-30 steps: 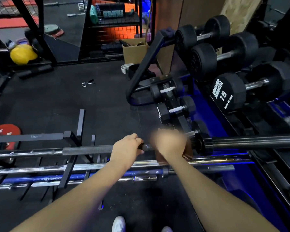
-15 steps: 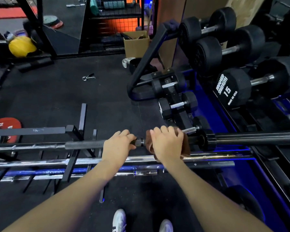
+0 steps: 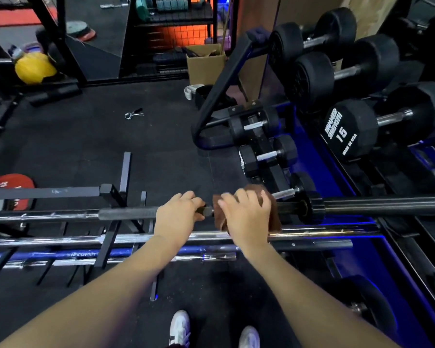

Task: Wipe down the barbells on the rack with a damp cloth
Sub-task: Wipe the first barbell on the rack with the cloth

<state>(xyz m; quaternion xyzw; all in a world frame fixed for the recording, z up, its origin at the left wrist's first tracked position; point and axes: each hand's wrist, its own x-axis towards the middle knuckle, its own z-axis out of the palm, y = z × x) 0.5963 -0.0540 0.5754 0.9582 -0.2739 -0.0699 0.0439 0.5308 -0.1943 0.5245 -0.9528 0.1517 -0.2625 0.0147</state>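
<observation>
At centre frame, the left hand [image 3: 178,214] grips the top barbell [image 3: 126,213]; the right hand [image 3: 246,217] clutches the brown cloth [image 3: 273,217] around it. Fingers might get pinched against the collar [image 3: 309,208].

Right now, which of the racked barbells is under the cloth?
The top, dark barbell, farthest from the person. The right hand wraps the brown cloth around it; the left hand grips it alongside. The chrome barbell and blue barbell lie nearer, untouched.
</observation>
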